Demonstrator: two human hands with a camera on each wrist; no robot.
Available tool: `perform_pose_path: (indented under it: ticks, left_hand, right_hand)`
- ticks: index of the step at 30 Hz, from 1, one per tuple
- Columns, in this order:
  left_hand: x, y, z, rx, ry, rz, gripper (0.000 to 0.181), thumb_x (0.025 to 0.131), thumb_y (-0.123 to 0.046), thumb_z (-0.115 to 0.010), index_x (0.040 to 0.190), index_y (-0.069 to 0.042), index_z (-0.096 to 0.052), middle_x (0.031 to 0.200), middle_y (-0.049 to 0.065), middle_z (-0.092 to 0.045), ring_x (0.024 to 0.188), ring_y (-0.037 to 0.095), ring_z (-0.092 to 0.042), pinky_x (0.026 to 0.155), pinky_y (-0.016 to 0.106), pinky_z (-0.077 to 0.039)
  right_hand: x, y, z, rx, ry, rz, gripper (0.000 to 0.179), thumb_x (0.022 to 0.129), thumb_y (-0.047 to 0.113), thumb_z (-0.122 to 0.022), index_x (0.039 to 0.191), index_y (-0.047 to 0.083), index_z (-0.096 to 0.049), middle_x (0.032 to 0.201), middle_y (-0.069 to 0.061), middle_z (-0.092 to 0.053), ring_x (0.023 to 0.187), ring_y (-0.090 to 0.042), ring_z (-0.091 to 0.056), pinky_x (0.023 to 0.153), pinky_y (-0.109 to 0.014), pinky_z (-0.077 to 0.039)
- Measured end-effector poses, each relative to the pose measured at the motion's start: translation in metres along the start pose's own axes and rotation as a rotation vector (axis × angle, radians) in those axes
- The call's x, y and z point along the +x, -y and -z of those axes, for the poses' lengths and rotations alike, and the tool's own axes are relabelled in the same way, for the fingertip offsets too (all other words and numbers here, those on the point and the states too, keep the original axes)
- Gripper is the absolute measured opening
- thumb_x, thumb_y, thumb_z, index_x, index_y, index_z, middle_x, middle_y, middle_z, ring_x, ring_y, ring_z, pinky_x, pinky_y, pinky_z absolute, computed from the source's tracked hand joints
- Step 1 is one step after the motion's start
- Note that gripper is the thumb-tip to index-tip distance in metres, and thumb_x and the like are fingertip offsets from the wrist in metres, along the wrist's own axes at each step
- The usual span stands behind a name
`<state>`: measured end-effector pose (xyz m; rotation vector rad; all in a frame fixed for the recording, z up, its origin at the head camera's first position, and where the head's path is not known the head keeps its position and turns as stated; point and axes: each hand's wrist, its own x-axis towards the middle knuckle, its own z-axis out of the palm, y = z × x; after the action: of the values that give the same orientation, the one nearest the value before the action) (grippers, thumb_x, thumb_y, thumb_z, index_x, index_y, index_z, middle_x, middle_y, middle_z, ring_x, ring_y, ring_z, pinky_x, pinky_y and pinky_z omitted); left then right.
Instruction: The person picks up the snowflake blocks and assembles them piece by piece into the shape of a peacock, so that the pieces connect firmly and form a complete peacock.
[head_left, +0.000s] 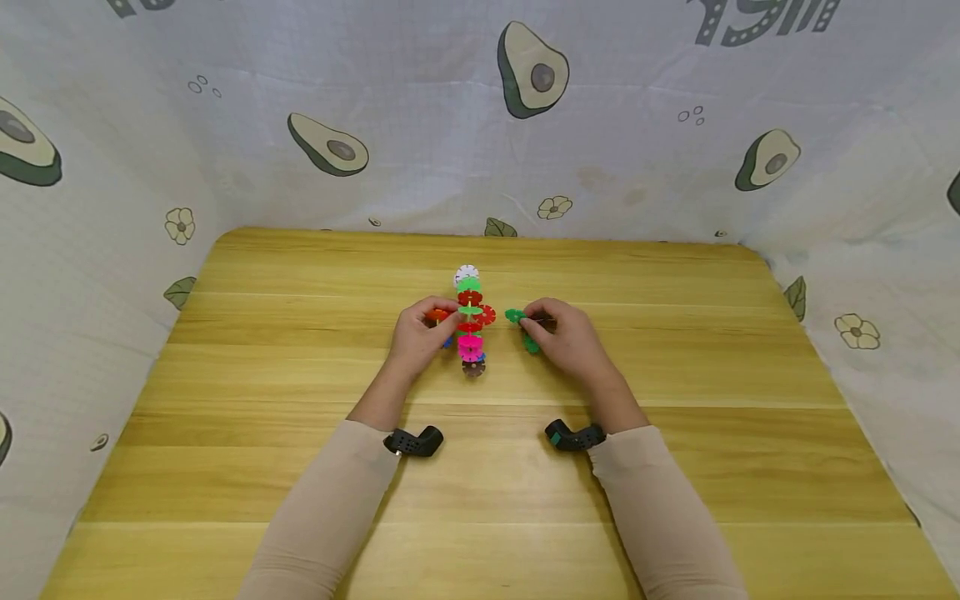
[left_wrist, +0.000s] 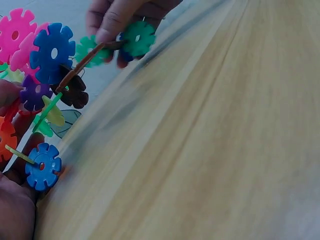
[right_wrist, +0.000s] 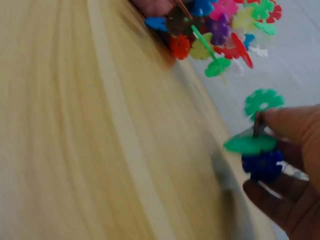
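Observation:
In the head view, my left hand grips the side of a long construction of notched plastic snowflake discs. Its discs interlock in pink, red, green, white, brown and other colours. An orange disc and a blue disc stick out by the left fingers in the left wrist view. To the right, apart from the construction, my right hand pinches a small joined cluster of snowflake discs. That cluster has two green discs, a dark blue disc and a dark piece between thumb and fingers.
Both hands work above a wooden table, toward its far edge. A white cloth with avocado prints hangs behind and along both sides. Black wrist cameras are strapped over the beige sleeves.

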<state>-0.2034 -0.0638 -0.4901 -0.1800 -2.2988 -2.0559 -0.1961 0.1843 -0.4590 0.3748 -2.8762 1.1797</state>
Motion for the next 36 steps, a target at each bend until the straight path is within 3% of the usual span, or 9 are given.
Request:
perform_pose_path:
  ticks: [3,6,12,17,24,36]
  left_hand:
    - [0.000,0.000,0.000,0.001,0.007,0.003,0.015,0.092,-0.017,-0.073,0.103,-0.007,-0.076,0.098,0.006,-0.071,0.076,0.012,-0.054,0.063,0.022,-0.045]
    - [0.000,0.001,0.000,-0.002,0.011,-0.002,0.015,0.092,-0.017,-0.074,0.103,-0.007,-0.076,0.098,0.004,-0.071,0.075,0.012,-0.054,0.063,0.022,-0.045]
    - [0.001,0.001,0.000,-0.002,0.008,-0.011,0.014,0.093,-0.016,-0.074,0.103,-0.006,-0.076,0.096,0.004,-0.071,0.073,0.012,-0.053,0.062,0.022,-0.044]
    - [0.000,-0.002,0.000,0.007,0.007,0.004,0.017,0.094,-0.015,-0.073,0.106,-0.004,-0.075,0.101,0.011,-0.071,0.073,0.012,-0.052,0.061,0.021,-0.043]
    - [-0.001,0.000,0.000,0.005,0.007,-0.011,0.015,0.093,-0.016,-0.073,0.104,-0.006,-0.076,0.096,0.006,-0.071,0.074,0.013,-0.054,0.062,0.021,-0.044]
    - [-0.001,-0.001,0.000,0.004,0.017,-0.021,0.015,0.093,-0.015,-0.074,0.104,-0.005,-0.076,0.095,0.009,-0.072,0.074,0.012,-0.055,0.062,0.021,-0.045]
  right_hand:
    - [0.000,0.002,-0.008,0.123,-0.023,-0.002,0.017,0.102,0.017,-0.064,0.114,0.005,-0.066,0.112,-0.014,-0.071,0.104,-0.029,-0.067,0.096,-0.047,-0.056]
    - [-0.001,0.003,-0.015,0.178,-0.029,0.011,0.016,0.102,0.015,-0.063,0.114,0.005,-0.065,0.113,-0.013,-0.072,0.105,-0.029,-0.069,0.096,-0.046,-0.057]
    - [-0.001,0.002,-0.021,0.213,-0.044,0.026,0.015,0.102,0.014,-0.063,0.114,0.006,-0.066,0.117,-0.013,-0.073,0.111,-0.028,-0.069,0.101,-0.046,-0.057]
    - [-0.001,0.000,-0.022,0.205,-0.035,0.023,0.014,0.102,0.015,-0.063,0.113,0.007,-0.066,0.117,-0.012,-0.073,0.112,-0.028,-0.070,0.101,-0.045,-0.057]
    - [0.000,-0.003,-0.025,0.297,-0.055,0.009,0.015,0.102,0.010,-0.061,0.113,0.000,-0.062,0.118,-0.019,-0.070,0.115,-0.031,-0.067,0.104,-0.047,-0.055]
    - [0.001,0.000,-0.029,0.379,-0.041,-0.008,0.015,0.101,0.009,-0.064,0.112,-0.001,-0.061,0.116,-0.021,-0.071,0.111,-0.028,-0.067,0.104,-0.047,-0.055]
